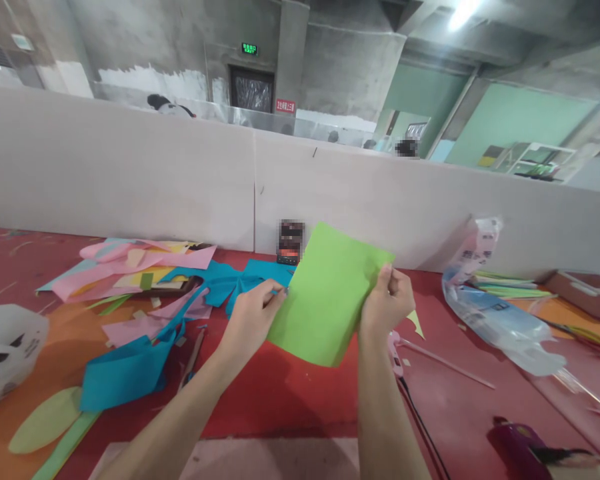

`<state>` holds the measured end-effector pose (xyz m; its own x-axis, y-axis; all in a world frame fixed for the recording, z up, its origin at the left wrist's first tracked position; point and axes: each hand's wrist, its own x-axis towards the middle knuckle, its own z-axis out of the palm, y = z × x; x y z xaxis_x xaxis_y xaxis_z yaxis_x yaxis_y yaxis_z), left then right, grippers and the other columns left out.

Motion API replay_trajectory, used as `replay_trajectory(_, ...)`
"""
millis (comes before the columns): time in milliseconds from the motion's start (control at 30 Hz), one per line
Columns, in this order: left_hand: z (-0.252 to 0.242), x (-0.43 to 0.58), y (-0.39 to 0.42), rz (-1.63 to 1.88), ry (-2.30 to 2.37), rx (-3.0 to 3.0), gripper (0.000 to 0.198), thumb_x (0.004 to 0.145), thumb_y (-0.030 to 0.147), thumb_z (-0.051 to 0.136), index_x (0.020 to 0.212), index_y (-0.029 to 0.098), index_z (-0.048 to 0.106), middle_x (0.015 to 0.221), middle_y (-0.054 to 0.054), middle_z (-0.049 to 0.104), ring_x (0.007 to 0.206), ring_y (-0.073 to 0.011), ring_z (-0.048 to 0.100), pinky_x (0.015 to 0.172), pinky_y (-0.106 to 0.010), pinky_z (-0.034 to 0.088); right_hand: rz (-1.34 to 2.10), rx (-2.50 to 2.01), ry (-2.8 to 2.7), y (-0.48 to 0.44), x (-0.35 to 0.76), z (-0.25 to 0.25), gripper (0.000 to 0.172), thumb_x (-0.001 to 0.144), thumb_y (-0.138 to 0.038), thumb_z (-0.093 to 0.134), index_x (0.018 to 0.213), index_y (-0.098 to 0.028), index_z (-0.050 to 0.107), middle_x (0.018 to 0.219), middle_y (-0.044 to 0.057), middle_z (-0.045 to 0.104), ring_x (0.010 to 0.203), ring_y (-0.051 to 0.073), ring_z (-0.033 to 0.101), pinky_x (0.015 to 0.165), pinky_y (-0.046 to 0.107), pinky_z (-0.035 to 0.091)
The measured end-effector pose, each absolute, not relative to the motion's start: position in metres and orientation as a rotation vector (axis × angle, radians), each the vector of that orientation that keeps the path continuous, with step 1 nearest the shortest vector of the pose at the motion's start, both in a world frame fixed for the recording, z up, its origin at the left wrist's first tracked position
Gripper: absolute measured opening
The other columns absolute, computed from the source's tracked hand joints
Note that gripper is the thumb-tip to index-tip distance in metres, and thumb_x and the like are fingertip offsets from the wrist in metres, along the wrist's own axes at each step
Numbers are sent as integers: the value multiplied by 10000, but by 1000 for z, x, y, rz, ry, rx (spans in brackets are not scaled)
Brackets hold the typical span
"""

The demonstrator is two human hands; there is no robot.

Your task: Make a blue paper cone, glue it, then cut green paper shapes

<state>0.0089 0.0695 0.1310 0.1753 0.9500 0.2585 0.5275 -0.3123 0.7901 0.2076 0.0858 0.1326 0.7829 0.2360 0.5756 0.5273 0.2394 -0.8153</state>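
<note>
A bright green rectangular sheet (pixel 325 300), of paper or felt, is held up above the red table. My left hand (pixel 254 308) pinches its left edge between thumb and fingers. On the opposite side, my right hand (pixel 386 300) grips the sheet near its upper right corner, with the fingers partly behind it. The sheet bends slightly along its lower edge. Below and to the right of my right hand lies a pink glue gun (pixel 395 353), partly hidden by my forearm. Blue material (pixel 125 373) lies in folded pieces left of my left hand.
Pink strips (pixel 130 267) and other coloured scraps lie at the left, near an orange sheet (pixel 10 427) and a white bag (pixel 10 350). A phone (pixel 290 241) leans on the white partition (pixel 180 180). A clear plastic bag (pixel 505 327) and purple object (pixel 520 447) are at the right.
</note>
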Motion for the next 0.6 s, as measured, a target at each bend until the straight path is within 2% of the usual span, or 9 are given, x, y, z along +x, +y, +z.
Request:
replay_trajectory(200, 133, 5, 66, 1048, 1458, 1954, 323, 834, 444, 349, 818, 188, 545, 515, 45, 349, 446, -86, 207, 454, -217, 164, -218, -1344, -696, 86, 205, 133, 332, 798, -454, 473, 781, -143, 587, 695, 25, 573, 631, 120, 500, 613, 246, 389)
replay_trajectory(600, 137, 2, 69, 995, 1482, 1996, 307, 839, 440, 340, 803, 193, 519, 473, 57, 302, 424, -90, 229, 441, -218, 157, -201, -1320, -717, 86, 201, 132, 346, 797, -462, 467, 779, -137, 585, 704, 36, 577, 643, 123, 504, 628, 257, 394)
